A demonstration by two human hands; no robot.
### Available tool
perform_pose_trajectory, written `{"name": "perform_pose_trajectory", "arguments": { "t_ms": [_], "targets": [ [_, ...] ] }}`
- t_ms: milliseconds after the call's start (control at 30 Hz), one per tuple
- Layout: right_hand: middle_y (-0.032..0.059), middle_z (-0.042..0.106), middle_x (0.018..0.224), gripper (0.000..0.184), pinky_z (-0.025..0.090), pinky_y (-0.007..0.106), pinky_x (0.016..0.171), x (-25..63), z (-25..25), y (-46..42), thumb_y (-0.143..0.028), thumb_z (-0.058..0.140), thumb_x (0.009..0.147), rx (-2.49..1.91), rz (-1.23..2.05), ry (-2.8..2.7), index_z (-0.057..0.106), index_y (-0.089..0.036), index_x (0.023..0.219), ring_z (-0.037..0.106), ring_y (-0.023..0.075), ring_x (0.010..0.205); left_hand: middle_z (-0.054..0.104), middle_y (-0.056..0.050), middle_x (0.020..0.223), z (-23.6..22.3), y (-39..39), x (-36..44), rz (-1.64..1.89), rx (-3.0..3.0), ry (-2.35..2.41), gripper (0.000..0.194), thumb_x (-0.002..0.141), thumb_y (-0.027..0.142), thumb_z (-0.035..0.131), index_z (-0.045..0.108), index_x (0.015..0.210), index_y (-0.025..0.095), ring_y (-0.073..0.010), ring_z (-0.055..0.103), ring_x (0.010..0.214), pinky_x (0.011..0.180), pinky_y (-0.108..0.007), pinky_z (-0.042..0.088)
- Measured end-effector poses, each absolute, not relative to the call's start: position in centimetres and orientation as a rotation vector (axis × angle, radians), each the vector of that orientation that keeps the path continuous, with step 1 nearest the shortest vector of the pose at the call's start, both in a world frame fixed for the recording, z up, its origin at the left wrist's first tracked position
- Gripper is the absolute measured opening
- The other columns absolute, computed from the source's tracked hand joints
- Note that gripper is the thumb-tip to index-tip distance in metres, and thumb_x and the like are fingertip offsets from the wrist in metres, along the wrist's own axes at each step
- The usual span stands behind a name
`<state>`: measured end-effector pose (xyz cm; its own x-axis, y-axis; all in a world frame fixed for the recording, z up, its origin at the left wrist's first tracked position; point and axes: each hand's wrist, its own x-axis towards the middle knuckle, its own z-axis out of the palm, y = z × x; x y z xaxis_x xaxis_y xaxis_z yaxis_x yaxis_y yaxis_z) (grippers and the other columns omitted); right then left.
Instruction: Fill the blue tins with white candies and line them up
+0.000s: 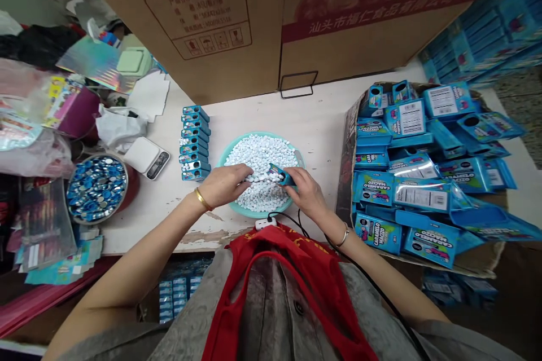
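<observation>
The small blue box (283, 175) sits in the right hand (308, 192), whose thumb and fingers are closed on it from the right, its left end tilted over a heap of white pellets (265, 149). It looks like thin printed card: probably light, springy on its faces, stiffer along the folds and a little slick, so a gentle pinch on the long edges, clear of the pellet-side end, should suit it without crushing. The left hand (223, 185) is curled, fingertips drawn close together among pellets just beside that end; whether any are pinched there I cannot tell. Beneath both hands stands a pale green basin (254, 214) holding the heap. Farther left is a row of upright blue boxes (195, 141); to the right, an open carton (347, 163) is piled with loose ones.
</observation>
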<state>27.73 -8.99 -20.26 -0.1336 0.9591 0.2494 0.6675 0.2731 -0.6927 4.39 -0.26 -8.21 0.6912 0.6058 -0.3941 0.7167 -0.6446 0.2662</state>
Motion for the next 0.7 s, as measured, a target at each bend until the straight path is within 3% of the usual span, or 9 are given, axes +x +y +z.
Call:
{"name": "perform_pose_trajectory", "arguments": {
  "t_ms": [167, 300, 400, 533, 700],
  "targets": [
    [0.0134, 0.062, 0.119, 0.041, 0.052, 0.049, 0.095, 26.9, -20.4, -9.0, -0.021, 0.050, 0.091, -1.414, 0.536, -1.922, 0.050, -0.021, 0.132, 0.058, 0.0298, 0.113, 0.068, -0.011, 0.100, -3.7, -0.4, 7.8, -0.676, 2.656, 1.032, 0.021, 0.093, 0.021, 0.046, 0.059, 0.108, 0.014, -0.0232, 0.066, 0.086, 0.067, -0.030, 0.047],
    [0.0140, 0.062, 0.119, 0.040, 0.052, 0.048, 0.096, 26.7, -20.6, -9.0, -0.022, 0.051, 0.092, -1.375, 0.535, -1.901, 0.050, -0.020, 0.132, 0.058, 0.0291, 0.112, 0.067, -0.011, 0.088, -2.2, -1.2, 9.2, -0.665, 2.748, 0.979, 0.023, 0.091, 0.009, 0.040, 0.060, 0.101, 0.013, -0.0216, 0.066, 0.078, 0.063, -0.030, 0.046],
    [0.0136, 0.062, 0.120, 0.039, 0.051, 0.048, 0.097, 26.9, -20.6, -9.1, -0.021, 0.050, 0.092, -1.384, 0.550, -1.873, 0.051, -0.021, 0.131, 0.057, 0.0287, 0.113, 0.066, -0.010, 0.089, -2.6, -1.1, 8.1, -0.598, 2.766, 1.012, 0.021, 0.093, 0.012, 0.041, 0.061, 0.098, 0.014, -0.0202, 0.065, 0.079, 0.064, -0.029, 0.045],
    [0.0127, 0.061, 0.118, 0.037, 0.050, 0.047, 0.098, 27.8, -20.5, -9.2, -0.022, 0.050, 0.092, -1.431, 0.585, -1.782, 0.052, -0.022, 0.129, 0.058, 0.0277, 0.113, 0.065, -0.010, 0.100, -7.2, -0.5, 3.3, -0.563, 2.654, 1.263, 0.020, 0.095, 0.026, 0.045, 0.058, 0.106, 0.016, -0.0221, 0.064, 0.090, 0.071, -0.031, 0.047],
    [0.0124, 0.061, 0.114, 0.035, 0.051, 0.046, 0.095, 29.8, -20.1, -9.2, -0.028, 0.055, 0.091, -1.483, 0.558, -1.672, 0.053, -0.021, 0.126, 0.059, 0.0271, 0.109, 0.064, -0.014, 0.106, -17.5, -1.8, -0.3, -0.668, 2.269, 1.425, 0.016, 0.092, 0.022, 0.049, 0.058, 0.103, 0.014, -0.0268, 0.064, 0.099, 0.078, -0.035, 0.047]
  ]
}}
